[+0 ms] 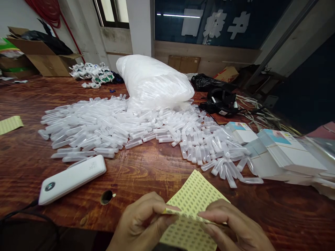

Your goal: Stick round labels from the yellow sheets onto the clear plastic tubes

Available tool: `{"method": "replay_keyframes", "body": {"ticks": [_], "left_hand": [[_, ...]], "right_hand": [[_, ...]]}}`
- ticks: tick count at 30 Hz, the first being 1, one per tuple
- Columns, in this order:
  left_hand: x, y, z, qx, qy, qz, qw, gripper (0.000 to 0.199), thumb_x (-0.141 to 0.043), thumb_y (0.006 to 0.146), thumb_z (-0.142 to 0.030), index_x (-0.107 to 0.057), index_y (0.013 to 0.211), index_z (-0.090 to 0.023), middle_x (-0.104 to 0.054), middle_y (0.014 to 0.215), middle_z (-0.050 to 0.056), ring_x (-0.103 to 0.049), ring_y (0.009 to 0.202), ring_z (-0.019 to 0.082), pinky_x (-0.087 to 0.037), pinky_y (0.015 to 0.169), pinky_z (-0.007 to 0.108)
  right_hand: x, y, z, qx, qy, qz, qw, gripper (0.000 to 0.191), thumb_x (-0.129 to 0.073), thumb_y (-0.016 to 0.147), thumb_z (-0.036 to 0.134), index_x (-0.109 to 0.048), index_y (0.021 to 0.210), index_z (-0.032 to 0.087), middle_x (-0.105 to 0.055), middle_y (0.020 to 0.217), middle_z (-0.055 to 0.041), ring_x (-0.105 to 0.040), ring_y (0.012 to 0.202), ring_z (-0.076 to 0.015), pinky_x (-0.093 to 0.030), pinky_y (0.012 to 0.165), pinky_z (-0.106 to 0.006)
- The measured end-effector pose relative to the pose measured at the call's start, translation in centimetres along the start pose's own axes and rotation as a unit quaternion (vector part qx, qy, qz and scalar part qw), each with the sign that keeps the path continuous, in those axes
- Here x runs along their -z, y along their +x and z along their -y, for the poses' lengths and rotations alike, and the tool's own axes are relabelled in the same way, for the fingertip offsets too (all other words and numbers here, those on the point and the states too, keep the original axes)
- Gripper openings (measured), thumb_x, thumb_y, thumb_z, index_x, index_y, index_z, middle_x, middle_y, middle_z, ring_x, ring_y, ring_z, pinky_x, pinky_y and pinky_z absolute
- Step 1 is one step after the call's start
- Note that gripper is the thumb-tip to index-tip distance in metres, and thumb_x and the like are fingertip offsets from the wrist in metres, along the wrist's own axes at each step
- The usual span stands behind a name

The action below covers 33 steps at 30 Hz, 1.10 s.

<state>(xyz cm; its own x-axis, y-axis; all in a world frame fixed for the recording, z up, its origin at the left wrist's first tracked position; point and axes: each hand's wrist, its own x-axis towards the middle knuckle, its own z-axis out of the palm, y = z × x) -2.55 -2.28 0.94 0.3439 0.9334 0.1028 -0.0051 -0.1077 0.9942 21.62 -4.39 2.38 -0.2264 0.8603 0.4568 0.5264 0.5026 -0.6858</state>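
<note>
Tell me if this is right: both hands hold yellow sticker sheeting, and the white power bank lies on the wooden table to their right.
Not to their right: the head view shows the white power bank on the wooden table to their left. The left hand and right hand do hold yellow sticker sheeting.

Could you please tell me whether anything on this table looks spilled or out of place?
Yes: the translucent plastic tubes look almost spilled, lying loose in a wide heap in front of the white bag and pointing many ways. The yellow dotted sheets bend between the left hand and right hand, probably just from handling.
</note>
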Motion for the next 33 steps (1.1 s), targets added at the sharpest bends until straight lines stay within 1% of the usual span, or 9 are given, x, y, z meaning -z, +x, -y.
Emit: {"method": "replay_keyframes", "body": {"ticks": [4, 8, 12, 17, 19, 22, 26, 30, 33], "left_hand": [[0.1, -0.2, -0.4, 0.000, 0.051, 0.031, 0.998, 0.017, -0.068, 0.102, -0.034, -0.079, 0.092, -0.025, -0.068, 0.080, 0.002, -0.064, 0.072, 0.014, -0.050, 0.067, 0.019], [0.0, -0.4, -0.2, -0.003, 0.073, 0.042, 0.996, 0.024, -0.065, 0.104, -0.036, -0.074, 0.087, -0.022, -0.068, 0.079, 0.003, -0.064, 0.072, 0.016, -0.050, 0.068, 0.021], [0.1, -0.4, -0.1, -0.013, 0.103, 0.035, 0.994, 0.026, -0.064, 0.104, -0.038, -0.072, 0.085, -0.021, -0.066, 0.075, 0.002, -0.063, 0.068, 0.015, -0.049, 0.065, 0.021], [0.3, -0.3, -0.4, -0.086, 0.136, 0.050, 0.986, 0.021, -0.060, 0.107, -0.033, -0.071, 0.092, -0.023, -0.071, 0.079, 0.001, -0.067, 0.073, 0.015, -0.050, 0.071, 0.022], [0.3, -0.2, -0.5, -0.113, 0.147, 0.044, 0.982, 0.023, -0.059, 0.107, -0.035, -0.070, 0.091, -0.024, -0.069, 0.076, 0.000, -0.066, 0.070, 0.014, -0.050, 0.069, 0.021], [0.3, -0.1, -0.7, -0.134, 0.157, 0.029, 0.978, 0.028, -0.057, 0.108, -0.038, -0.070, 0.088, -0.023, -0.065, 0.069, -0.001, -0.063, 0.062, 0.013, -0.048, 0.062, 0.020], [0.1, 0.2, -0.7, -0.121, 0.146, 0.024, 0.982, 0.029, -0.058, 0.107, -0.038, -0.072, 0.087, -0.023, -0.066, 0.069, 0.000, -0.064, 0.062, 0.014, -0.049, 0.062, 0.020], [-0.2, 0.2, -0.8, -0.102, 0.122, 0.016, 0.987, 0.026, -0.061, 0.106, -0.037, -0.074, 0.087, -0.024, -0.068, 0.070, 0.000, -0.066, 0.064, 0.014, -0.050, 0.062, 0.020], [-0.2, 0.0, -0.7, -0.085, 0.107, 0.011, 0.991, 0.026, -0.062, 0.105, -0.036, -0.074, 0.085, -0.023, -0.068, 0.071, 0.000, -0.065, 0.064, 0.014, -0.051, 0.061, 0.020]], "right_hand": [[-0.2, 1.2, 1.3, 0.055, -0.116, -0.013, 0.992, 0.022, -0.069, 0.098, 0.037, -0.067, 0.117, 0.027, -0.076, 0.096, -0.0002, -0.077, 0.088, -0.0115, -0.061, 0.078, -0.014], [-0.9, 1.9, 2.3, 0.097, -0.114, 0.016, 0.989, 0.026, -0.071, 0.096, 0.031, -0.065, 0.121, 0.027, -0.075, 0.095, 0.0007, -0.074, 0.086, -0.0117, -0.060, 0.078, -0.017], [-1.3, 1.8, 2.0, 0.073, -0.068, 0.033, 0.994, 0.028, -0.068, 0.097, 0.028, -0.065, 0.125, 0.029, -0.074, 0.098, 0.0000, -0.073, 0.089, -0.0133, -0.058, 0.079, -0.021], [-0.3, 2.6, 2.3, 0.041, -0.017, 0.117, 0.992, 0.040, -0.078, 0.088, 0.016, -0.066, 0.124, 0.028, -0.077, 0.105, 0.0004, -0.075, 0.097, -0.0127, -0.058, 0.083, -0.016], [0.0, 2.9, 2.6, 0.023, -0.005, 0.137, 0.990, 0.038, -0.079, 0.088, 0.015, -0.068, 0.122, 0.028, -0.076, 0.105, 0.0007, -0.075, 0.098, -0.0120, -0.058, 0.086, -0.015], [-0.2, 2.9, 2.4, 0.013, 0.034, 0.141, 0.989, 0.031, -0.075, 0.093, 0.018, -0.070, 0.122, 0.029, -0.074, 0.106, -0.0008, -0.074, 0.100, -0.0114, -0.058, 0.085, -0.015], [-1.2, 2.4, 1.8, 0.006, 0.091, 0.111, 0.990, 0.029, -0.071, 0.096, 0.021, -0.069, 0.123, 0.032, -0.072, 0.106, -0.0016, -0.073, 0.101, -0.0115, -0.057, 0.077, -0.013], [-1.7, 2.0, 1.5, 0.020, 0.095, 0.087, 0.991, 0.025, -0.069, 0.099, 0.025, -0.069, 0.122, 0.033, -0.071, 0.102, -0.0019, -0.073, 0.097, -0.0122, -0.058, 0.078, -0.016], [-1.3, 2.2, 1.8, 0.027, 0.087, 0.087, 0.992, 0.025, -0.069, 0.098, 0.022, -0.069, 0.121, 0.033, -0.071, 0.102, -0.0017, -0.074, 0.096, -0.0123, -0.059, 0.080, -0.017]]}}
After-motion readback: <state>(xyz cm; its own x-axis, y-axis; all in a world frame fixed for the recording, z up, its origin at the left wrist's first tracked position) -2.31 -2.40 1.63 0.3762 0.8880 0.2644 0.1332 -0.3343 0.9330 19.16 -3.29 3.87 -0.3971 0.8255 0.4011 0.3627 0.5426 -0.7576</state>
